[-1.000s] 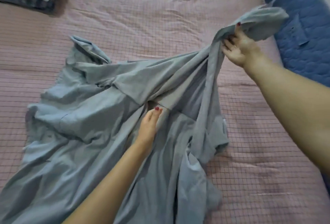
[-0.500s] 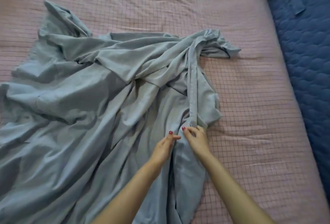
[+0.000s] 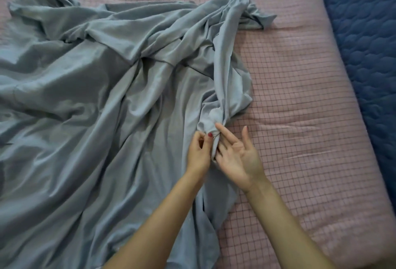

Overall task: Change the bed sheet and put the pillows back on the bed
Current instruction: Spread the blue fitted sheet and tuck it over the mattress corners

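Observation:
A crumpled grey-blue bed sheet (image 3: 102, 101) lies bunched over the left and middle of the bed, whose pink checked cover (image 3: 300, 101) shows bare on the right. My left hand (image 3: 199, 151) pinches a gathered fold of the sheet near the bed's middle. My right hand (image 3: 237, 155) is beside it, palm up with fingers spread and mostly straight, its fingertips touching the same fold. No pillows are in view.
A dark blue quilted cover (image 3: 364, 33) runs along the bed's right side. The bed's right edge slants from top centre-right down to the lower right.
My right hand dropped the raised sheet corner and came down beside my left. Both pinched a fold; now the right hand has turned palm up with fingers spread.

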